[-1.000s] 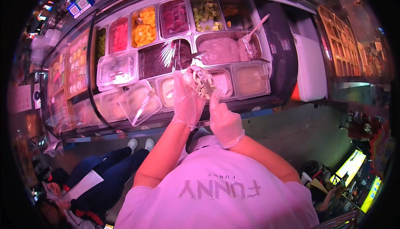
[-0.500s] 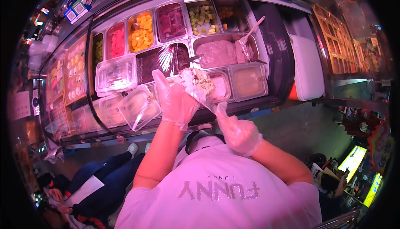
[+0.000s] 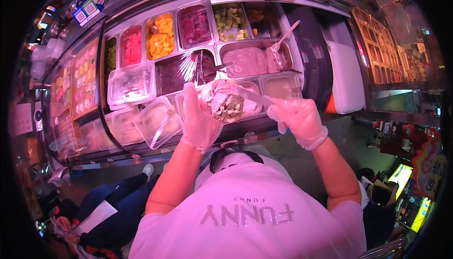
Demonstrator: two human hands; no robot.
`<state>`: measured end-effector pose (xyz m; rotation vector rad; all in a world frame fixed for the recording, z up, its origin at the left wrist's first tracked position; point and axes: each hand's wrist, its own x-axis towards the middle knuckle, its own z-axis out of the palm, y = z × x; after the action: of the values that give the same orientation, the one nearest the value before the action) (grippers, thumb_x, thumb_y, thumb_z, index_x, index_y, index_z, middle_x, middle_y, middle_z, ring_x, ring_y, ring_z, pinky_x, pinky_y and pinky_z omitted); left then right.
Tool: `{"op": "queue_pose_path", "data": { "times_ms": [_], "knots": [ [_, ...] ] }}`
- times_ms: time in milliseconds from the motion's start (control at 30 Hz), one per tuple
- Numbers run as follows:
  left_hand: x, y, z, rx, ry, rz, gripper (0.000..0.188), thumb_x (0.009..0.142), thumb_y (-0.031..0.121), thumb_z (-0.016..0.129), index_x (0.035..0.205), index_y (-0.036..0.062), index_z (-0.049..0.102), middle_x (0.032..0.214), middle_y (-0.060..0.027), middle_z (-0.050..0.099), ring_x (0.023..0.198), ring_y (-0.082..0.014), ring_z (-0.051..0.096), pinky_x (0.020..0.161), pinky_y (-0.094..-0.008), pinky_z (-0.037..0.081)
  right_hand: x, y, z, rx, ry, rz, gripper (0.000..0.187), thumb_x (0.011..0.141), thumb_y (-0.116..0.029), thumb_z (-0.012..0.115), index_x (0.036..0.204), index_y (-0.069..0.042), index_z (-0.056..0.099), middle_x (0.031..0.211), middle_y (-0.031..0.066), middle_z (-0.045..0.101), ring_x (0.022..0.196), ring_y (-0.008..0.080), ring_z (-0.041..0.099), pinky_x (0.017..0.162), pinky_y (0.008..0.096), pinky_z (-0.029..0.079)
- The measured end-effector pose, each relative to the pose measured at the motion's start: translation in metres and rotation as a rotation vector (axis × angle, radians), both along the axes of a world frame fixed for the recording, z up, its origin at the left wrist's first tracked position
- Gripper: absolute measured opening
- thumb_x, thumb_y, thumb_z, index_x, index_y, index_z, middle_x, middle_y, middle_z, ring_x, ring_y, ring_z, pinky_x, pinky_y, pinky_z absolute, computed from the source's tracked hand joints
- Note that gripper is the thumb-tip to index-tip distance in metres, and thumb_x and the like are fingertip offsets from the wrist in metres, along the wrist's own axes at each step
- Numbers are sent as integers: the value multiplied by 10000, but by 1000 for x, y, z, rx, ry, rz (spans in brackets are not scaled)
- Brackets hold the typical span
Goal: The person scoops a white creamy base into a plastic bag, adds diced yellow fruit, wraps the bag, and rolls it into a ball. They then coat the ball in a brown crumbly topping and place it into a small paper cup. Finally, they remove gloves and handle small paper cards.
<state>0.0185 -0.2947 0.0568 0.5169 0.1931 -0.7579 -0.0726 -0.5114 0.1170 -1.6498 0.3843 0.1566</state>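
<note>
My left hand (image 3: 200, 122), in a clear glove, cradles a lump of creamy food (image 3: 222, 99) with its fingers curled around the side and the thumb or a finger pointing up. The lump looks pale and smeared on top, speckled with dark and light bits on its near side. A flat spatula (image 3: 256, 97) is gripped in my gloved right hand (image 3: 298, 118), its blade reaching left to the lump's right side. Both hands are over the front row of tubs. What lies under the lump in my left palm is hidden.
Behind the hands are a tub of mauve paste (image 3: 247, 62) with a handled utensil and a dark-filled tray (image 3: 177, 72). Farther back stand tubs of yellow cubes (image 3: 160, 36) and green chunks (image 3: 230, 22). Clear containers (image 3: 132, 83) stack at left. People stand at lower left.
My right hand has moved right and up, and the spatula now lies flatter against the lump. The lump has turned, its speckled part now facing nearer to me.
</note>
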Motion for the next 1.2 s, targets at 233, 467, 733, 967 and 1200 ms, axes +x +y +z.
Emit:
{"op": "queue_pose_path", "data": {
  "times_ms": [233, 467, 733, 967, 1200],
  "knots": [
    [0, 11, -1, -56, 111, 63, 935, 927, 790, 376, 1390, -12, 511, 1361, -179, 598, 1259, -335, 576, 1127, -498, 410, 7, 0, 11, 89, 127, -30, 240, 934, -119, 672, 1081, 59, 739, 594, 2, 578, 476, 54, 503, 443, 202, 339],
    [9, 25, -12, -175, 172, 4, 926, 905, 785, 445, 1392, 0, 512, 1395, -203, 567, 1279, -383, 557, 1117, -563, 416, 5, -3, 25, 285, 293, -31, 192, 915, -119, 668, 942, 60, 730, 553, 8, 550, 439, 51, 471, 409, 215, 297],
    [21, 35, -13, -183, 181, 60, 934, 899, 769, 482, 1412, -12, 482, 1394, -224, 561, 1288, -417, 547, 1088, -627, 425, -15, -9, -5, 131, 104, -61, 177, 938, -74, 618, 866, 78, 675, 531, 9, 495, 407, 50, 421, 405, 209, 288],
    [26, 45, -25, -267, 237, 48, 838, 902, 728, 532, 1357, 25, 515, 1374, -223, 575, 1262, -423, 569, 1060, -640, 440, -8, 29, -11, 178, 71, -262, 161, 916, -75, 638, 862, 69, 685, 544, 8, 511, 422, 50, 461, 412, 209, 303],
    [31, 74, -49, -211, 141, 106, 779, 927, 684, 539, 1369, 42, 518, 1387, -183, 585, 1279, -394, 567, 1038, -697, 416, -2, 28, -157, -1149, 46, 287, 207, 836, -200, 585, 761, -60, 718, 812, 198, 712, 699, 433, 682, 672, 542, 545]
  ]
}}
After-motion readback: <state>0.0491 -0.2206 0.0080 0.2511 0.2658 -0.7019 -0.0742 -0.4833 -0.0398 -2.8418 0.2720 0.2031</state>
